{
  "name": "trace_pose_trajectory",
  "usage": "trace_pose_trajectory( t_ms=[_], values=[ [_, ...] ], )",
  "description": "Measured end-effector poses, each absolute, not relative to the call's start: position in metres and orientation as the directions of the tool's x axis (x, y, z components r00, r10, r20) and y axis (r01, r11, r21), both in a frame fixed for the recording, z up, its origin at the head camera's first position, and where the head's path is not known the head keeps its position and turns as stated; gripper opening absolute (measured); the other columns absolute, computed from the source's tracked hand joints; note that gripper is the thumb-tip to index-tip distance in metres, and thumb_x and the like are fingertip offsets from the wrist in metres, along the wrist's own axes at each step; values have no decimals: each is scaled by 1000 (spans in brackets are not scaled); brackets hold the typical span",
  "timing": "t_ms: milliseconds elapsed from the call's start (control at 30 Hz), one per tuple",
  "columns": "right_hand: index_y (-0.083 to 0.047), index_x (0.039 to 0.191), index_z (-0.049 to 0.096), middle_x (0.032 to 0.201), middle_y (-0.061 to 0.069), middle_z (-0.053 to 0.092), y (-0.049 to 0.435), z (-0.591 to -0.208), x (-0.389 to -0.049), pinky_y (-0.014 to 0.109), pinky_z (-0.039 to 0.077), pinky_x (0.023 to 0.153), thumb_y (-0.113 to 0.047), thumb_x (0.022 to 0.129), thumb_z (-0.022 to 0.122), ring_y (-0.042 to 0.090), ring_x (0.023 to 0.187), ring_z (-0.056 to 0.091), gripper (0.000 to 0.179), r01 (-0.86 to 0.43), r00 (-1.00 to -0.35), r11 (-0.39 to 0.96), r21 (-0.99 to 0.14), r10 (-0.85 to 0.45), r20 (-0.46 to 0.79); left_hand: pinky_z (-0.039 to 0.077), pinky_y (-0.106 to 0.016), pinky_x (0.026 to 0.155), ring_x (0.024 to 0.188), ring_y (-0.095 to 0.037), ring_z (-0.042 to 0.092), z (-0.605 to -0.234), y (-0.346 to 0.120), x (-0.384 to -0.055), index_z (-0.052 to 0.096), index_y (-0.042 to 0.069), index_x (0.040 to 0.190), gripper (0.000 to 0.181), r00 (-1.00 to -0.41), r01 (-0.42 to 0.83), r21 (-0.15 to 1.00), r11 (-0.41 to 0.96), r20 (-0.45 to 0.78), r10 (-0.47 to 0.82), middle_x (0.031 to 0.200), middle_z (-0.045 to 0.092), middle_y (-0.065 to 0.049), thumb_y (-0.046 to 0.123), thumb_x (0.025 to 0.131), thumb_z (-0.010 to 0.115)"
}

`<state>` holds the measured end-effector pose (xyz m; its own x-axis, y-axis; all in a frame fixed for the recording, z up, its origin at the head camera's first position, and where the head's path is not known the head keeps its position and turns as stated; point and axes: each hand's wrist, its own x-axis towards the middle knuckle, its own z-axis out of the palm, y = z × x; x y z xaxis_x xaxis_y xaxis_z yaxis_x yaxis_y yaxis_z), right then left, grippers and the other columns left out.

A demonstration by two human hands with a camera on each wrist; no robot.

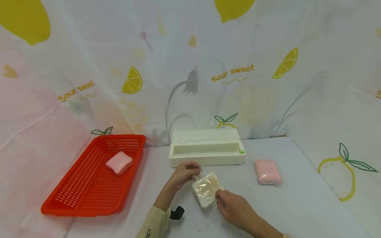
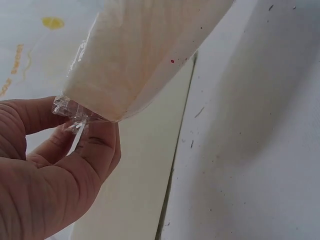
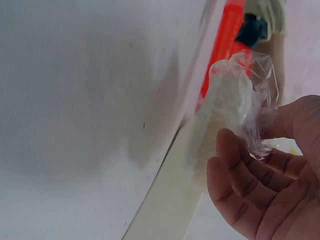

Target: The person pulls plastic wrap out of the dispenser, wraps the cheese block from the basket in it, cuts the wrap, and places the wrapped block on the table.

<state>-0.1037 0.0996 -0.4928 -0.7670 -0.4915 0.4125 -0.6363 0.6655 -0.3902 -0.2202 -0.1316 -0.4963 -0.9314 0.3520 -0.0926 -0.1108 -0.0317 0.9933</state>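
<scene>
A cream-coloured square block (image 1: 206, 188) wrapped in clear cling film (image 2: 75, 107) is held above the table between both hands. My left hand (image 1: 182, 176) pinches the gathered film at the block's upper left corner, between thumb and fingers. At the lower right corner my right hand (image 1: 236, 208) pinches the film between thumb and index finger; in the right wrist view the film (image 3: 260, 107) is bunched and crinkled there, with the other fingers bent beside it. Just beyond the hands stands a long white cling film dispenser (image 1: 206, 161), its lid (image 1: 205, 135) raised and a green tab at its right end.
A red plastic basket (image 1: 123, 198) stands on the left, with a pink film-wrapped block (image 1: 119, 162) inside. Another pink wrapped block (image 1: 267, 172) lies on the white table (image 1: 300, 198) at the right. A lemon-printed cloth (image 1: 184, 59) hangs behind and at the sides.
</scene>
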Motion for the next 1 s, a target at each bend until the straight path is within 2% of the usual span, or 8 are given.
trace_pose_trajectory(
  t_ms=[200,400,600,767,867,1000],
  values=[
    [-16,94,54,72,-19,46,94,-498,-93,13,35,49,-9,87,68,-6,57,37,17,-667,-745,611,-427,-556,369,49,-23,59,76,-12,63,-506,-124,-222,63,-12,110,28,-926,-79,996,30,-84,368,92,68,-3,2,87,69],
    [-18,88,53,65,-21,35,88,-511,-92,8,24,47,-9,87,68,-8,53,29,17,-729,-685,555,-402,-591,426,48,-24,56,71,-11,59,-514,-117,-221,66,-11,103,20,-933,-37,992,119,-77,351,92,68,-5,-1,86,70],
    [-20,84,51,63,-21,35,85,-518,-90,8,22,47,-11,84,71,-9,53,28,22,-751,-659,547,-369,-594,461,48,-25,57,71,-13,57,-497,-111,-204,65,-14,101,16,-930,19,984,180,-48,365,93,68,-13,-6,87,67],
    [-20,85,53,63,-21,41,85,-519,-90,7,25,48,-14,83,75,-10,54,30,23,-763,-644,543,-351,-592,484,51,-28,63,80,-15,62,-506,-113,-207,68,-8,103,18,-925,69,968,240,-28,380,96,69,-11,4,90,69],
    [-21,87,57,65,-22,48,86,-519,-90,6,27,50,-19,86,75,-12,55,33,18,-769,-638,522,-369,-594,490,54,-33,71,91,-21,64,-515,-117,-212,68,-2,111,26,-911,142,922,360,-20,411,105,69,-10,16,91,70],
    [-21,88,62,69,-22,53,87,-516,-91,7,33,53,-26,93,69,-12,58,39,10,-758,-651,491,-428,-600,465,53,-44,82,106,-30,62,-506,-123,-205,65,1,120,35,-914,242,820,519,14,405,118,65,-12,24,94,68]
  ],
)
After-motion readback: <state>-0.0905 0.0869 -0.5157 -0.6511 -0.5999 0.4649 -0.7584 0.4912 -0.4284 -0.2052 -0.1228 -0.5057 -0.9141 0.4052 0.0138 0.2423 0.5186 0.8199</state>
